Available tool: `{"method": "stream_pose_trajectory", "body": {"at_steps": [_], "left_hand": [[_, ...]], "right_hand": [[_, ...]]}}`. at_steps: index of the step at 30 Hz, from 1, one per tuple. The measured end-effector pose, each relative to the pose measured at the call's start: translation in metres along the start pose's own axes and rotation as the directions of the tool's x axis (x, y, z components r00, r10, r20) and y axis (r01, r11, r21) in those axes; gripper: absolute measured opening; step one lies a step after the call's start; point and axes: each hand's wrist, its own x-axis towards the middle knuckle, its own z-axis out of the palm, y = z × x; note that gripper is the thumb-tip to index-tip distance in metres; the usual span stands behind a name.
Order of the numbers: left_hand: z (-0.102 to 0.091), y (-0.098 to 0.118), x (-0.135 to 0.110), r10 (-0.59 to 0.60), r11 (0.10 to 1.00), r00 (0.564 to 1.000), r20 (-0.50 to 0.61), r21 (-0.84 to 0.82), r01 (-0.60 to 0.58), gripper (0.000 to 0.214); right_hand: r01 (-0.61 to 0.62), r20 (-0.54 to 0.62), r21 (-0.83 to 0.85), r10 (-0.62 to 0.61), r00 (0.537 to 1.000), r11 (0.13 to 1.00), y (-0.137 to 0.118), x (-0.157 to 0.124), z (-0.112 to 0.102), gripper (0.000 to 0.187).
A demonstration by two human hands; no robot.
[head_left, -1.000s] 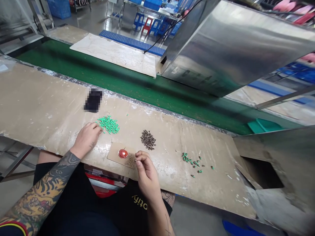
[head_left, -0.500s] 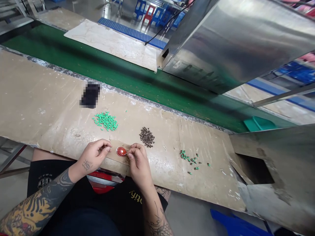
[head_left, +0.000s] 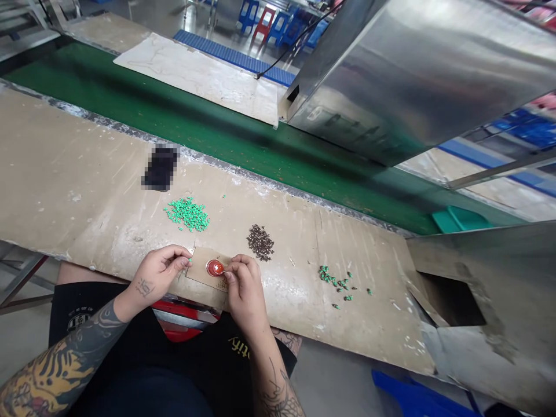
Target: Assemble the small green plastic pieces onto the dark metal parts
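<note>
Where the two hands meet: at a small red dish (head_left: 215, 267) near the front edge of the worktop (head_left: 65, 191), straight ahead of the person.
Red dish: round, shallow and glossy, sitting on a cardboard square (head_left: 198, 271); a bright glint lies inside it, and whether it holds any pieces cannot be told.
Left hand (head_left: 158, 275): thumb and forefinger pinched together at the left corner of the cardboard square, the other fingers curled under; anything between the tips is too small to make out.
Right hand (head_left: 245, 286): fingertips (head_left: 228, 272) closed against each other just beside the right rim of the red dish; whether they grip a piece cannot be told.
Specks on the square: a few dark specks (head_left: 223, 284) below the dish, partly behind the right hand.
Green pile (head_left: 187, 213): loose small green pieces on the worktop beyond the left hand, in no container.
Dark pile (head_left: 260, 242): loose brown-black pieces just beyond the right hand.
Mixed scatter (head_left: 341, 284): green and dark pieces together, well to the right.
Blurred dark patch (head_left: 160, 168): at the far edge of the worktop.
Conveyor belt (head_left: 217, 133): green, running behind the worktop.
Teal bin (head_left: 458, 220): at the belt's right end; its inside is hidden.
Dark opening (head_left: 454, 298): cut into the metal surface on the right, contents unseen.
</note>
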Motion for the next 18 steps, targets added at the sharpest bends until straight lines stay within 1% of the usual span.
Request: {"method": "stream_pose_trajectory", "body": {"at_steps": [4,8,12,15,18], "left_hand": [[0.001,0.0,0.0,-0.063,0.996,0.998,-0.017,-0.064,0.062,0.018],[0.002,-0.001,-0.002,-0.093,0.992,0.996,0.003,-0.081,0.093,0.02],[0.004,0.001,-0.003,-0.097,0.991,0.995,0.034,-0.092,0.1,0.019],[0.006,0.002,-0.003,-0.095,0.991,0.995,0.038,-0.086,0.098,0.018],[0.006,0.001,-0.003,-0.097,0.991,0.994,0.047,-0.084,0.101,0.017]], "right_hand": [[0.002,-0.051,-0.02,-0.003,0.999,1.0,0.012,0.002,-0.006,0.013],[-0.024,-0.055,-0.083,0.02,0.998,0.996,0.021,0.005,-0.011,0.014],[0.015,-0.034,-0.046,-0.016,0.999,0.999,0.008,0.001,-0.011,0.012],[0.034,0.002,-0.075,-0.034,0.999,0.997,-0.005,-0.002,-0.009,0.014],[0.028,0.006,-0.099,-0.028,1.0,0.995,-0.011,-0.002,-0.006,0.016]]}}
